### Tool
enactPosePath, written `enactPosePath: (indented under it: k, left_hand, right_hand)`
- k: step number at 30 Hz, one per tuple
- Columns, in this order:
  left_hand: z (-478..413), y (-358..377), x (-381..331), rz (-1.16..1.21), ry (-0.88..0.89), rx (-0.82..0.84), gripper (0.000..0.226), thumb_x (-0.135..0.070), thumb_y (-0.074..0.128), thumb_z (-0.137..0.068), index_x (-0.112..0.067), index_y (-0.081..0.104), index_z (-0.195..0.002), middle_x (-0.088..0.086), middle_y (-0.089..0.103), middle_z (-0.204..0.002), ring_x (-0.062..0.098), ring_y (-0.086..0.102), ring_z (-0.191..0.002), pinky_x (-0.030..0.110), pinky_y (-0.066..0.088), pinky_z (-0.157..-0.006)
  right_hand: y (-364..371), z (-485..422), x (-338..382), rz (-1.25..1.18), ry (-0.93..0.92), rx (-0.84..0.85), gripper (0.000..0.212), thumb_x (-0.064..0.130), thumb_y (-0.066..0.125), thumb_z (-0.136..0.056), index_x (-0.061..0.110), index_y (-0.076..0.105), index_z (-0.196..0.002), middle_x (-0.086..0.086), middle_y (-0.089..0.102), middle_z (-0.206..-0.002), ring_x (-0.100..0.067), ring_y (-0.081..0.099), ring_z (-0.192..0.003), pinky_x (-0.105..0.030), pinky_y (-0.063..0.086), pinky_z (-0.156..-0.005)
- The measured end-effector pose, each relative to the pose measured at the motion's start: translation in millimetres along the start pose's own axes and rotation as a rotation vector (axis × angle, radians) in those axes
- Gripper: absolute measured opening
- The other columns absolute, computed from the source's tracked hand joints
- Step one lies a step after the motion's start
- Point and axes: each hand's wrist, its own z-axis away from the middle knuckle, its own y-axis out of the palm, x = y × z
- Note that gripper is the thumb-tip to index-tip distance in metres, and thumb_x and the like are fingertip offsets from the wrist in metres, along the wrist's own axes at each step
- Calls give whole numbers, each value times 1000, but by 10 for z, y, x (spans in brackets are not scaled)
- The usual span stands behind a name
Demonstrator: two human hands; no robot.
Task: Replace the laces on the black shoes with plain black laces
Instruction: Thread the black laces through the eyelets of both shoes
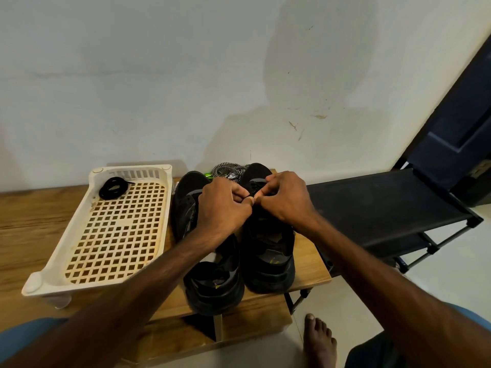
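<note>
- The left shoe (pixel 212 282) and the right shoe (pixel 271 261), two black ones, sit side by side on one wooden table (pixel 32 216), toes toward the wall
- Two hands meet over the front part of the right shoe
- The left hand (pixel 223 208) has curled fingers and pinches one thin black lace (pixel 249 195)
- The right hand (pixel 285 199) pinches the same lace from the other side, and the fingertips of both hands almost touch
- One rolled-up black lace (pixel 114 187) lies in the far corner of one white basket (pixel 53 261), just left of the shoes
- A pile of black-and-white laces (pixel 229 171) lies behind the shoes; how many, I cannot tell
- One bare foot (pixel 318 338) stands on the floor
- One black rack (pixel 385 205) stands right of the table
</note>
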Motion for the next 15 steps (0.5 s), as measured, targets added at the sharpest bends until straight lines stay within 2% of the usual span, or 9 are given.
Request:
enactPosePath:
  k: [3,6,8,10,12,13,15]
  left_hand:
    - [-44,-32,12,69,-7,56,9,-22,72,-92,-19,79,-89,-7,74,-68,8,72,-56,35,63,-74]
    - [-93,-80,63,67,-24,139,12,-18,66,-98,-21,78,-98,-14,72,-75,8,72,-54,32,62,-81]
    - [-109,-87,86,81,-30,144,9,-16,71,-95,-21,78,-95,-11,73,-78,9,72,-55,33,63,-78]
    - [-113,-73,94,108,-41,126,10,-14,74,-91,-21,78,-86,-6,74,-74,10,73,-57,36,64,-74]
    - [-113,-34,83,61,-19,91,12,-14,75,-89,-23,78,-81,-4,75,-72,9,73,-61,35,64,-75]
    - [-107,-14,68,17,-2,65,12,-15,75,-87,-24,78,-80,-5,75,-73,9,73,-66,34,63,-77]
    - [-78,11,24,-37,5,13,13,-19,73,-85,-26,78,-75,-6,75,-75,11,72,-74,35,62,-78]
  right_hand:
    - [3,-7,-20,-50,22,1,3,13,83,-81,16,83,-79,22,54,-72,13,48,-70,3,37,-54]
    - [18,-6,-42,-108,42,39,4,15,84,-82,18,82,-82,25,55,-71,17,50,-70,1,37,-52]
    - [21,3,-60,-122,52,54,3,16,83,-83,19,82,-82,26,55,-71,16,50,-71,-1,36,-52]
    - [14,4,-88,-126,51,51,3,17,83,-83,20,82,-82,25,56,-75,12,53,-76,-3,37,-62]
    - [-5,-7,-111,-134,46,56,4,18,85,-82,20,82,-83,20,61,-87,4,57,-91,-15,44,-79]
    - [-17,-17,-120,-123,42,72,5,18,86,-81,20,82,-84,17,62,-92,0,58,-98,-18,45,-82]
    - [-34,-40,-140,-41,11,123,12,18,86,-80,19,82,-91,12,67,-98,-5,58,-100,-9,41,-74]
